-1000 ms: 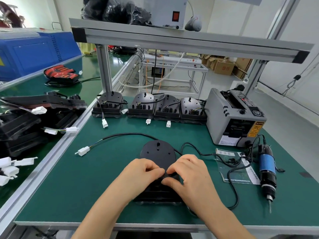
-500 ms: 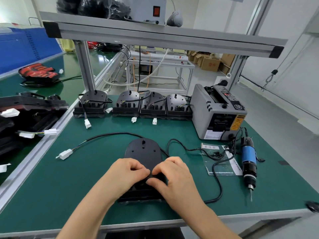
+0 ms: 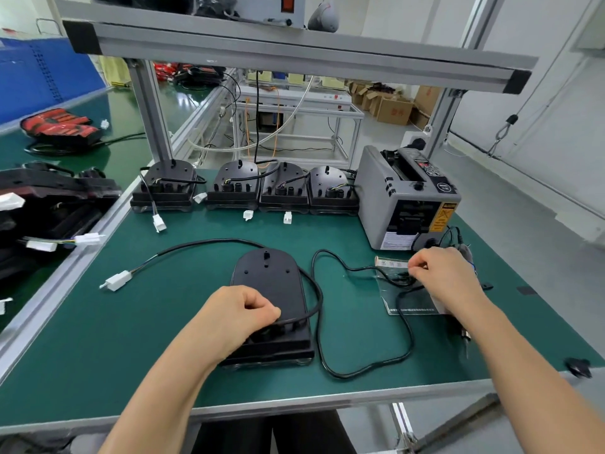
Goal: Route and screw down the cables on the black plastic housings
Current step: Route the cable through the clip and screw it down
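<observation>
Fingers of the left hand [image 3: 239, 311] are curled and pinch the thin black cable [image 3: 321, 301] against the near part of the dark dome-shaped plastic housing [image 3: 266, 280], lying on the green bench mat [image 3: 98, 339]. Past the housing's far side the cable runs left to a white plug [image 3: 117, 280]. Right of the housing, the right hand [image 3: 448, 278] hovers over a clear plastic bag [image 3: 389, 294] — fingertips [image 3: 415, 269] pressed together, but whether they hold anything I cannot tell. Four similar housings [image 3: 281, 186] stand in a row beyond it.
</observation>
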Tool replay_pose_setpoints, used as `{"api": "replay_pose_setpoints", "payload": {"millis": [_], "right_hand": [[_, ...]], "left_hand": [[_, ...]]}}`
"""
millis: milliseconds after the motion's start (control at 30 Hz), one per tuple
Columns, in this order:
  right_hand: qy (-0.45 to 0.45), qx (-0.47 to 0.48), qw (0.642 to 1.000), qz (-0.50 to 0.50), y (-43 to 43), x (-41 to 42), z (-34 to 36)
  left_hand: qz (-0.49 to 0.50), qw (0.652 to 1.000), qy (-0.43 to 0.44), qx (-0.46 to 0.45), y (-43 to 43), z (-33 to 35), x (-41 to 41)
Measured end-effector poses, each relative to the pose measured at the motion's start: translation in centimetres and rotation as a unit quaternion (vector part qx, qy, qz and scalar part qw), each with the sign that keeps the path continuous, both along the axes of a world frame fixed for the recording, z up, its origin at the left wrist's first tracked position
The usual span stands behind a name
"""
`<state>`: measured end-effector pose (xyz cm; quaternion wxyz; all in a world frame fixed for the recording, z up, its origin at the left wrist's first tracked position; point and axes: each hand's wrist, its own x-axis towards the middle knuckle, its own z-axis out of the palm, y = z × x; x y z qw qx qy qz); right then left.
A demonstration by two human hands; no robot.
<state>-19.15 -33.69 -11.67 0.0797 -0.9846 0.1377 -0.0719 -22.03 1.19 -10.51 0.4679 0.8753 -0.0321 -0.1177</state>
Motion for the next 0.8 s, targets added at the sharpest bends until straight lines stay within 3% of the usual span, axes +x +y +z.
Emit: {"api": "replay_pose_setpoints", "payload": {"millis": [633, 700, 800], "right_hand": [[0.037, -0.059, 0.995, 0.067, 0.4, 1.2, -1.5], [0.004, -0.02, 0.997, 0.07, 1.5, 0.7, -0.7], [-0.079, 0.15, 0.975, 0.144, 5.6, -1.3, 1.6]], "left_hand": [[-0.002, 1.0, 0.005, -0.006, -0.2, 0.5, -0.4], [-0.001, 1.0, 0.009, -0.01, -0.2, 0.5, -0.4], [-0.002, 1.0, 0.012, -0.012, -0.2, 0.6, -0.6]]}}
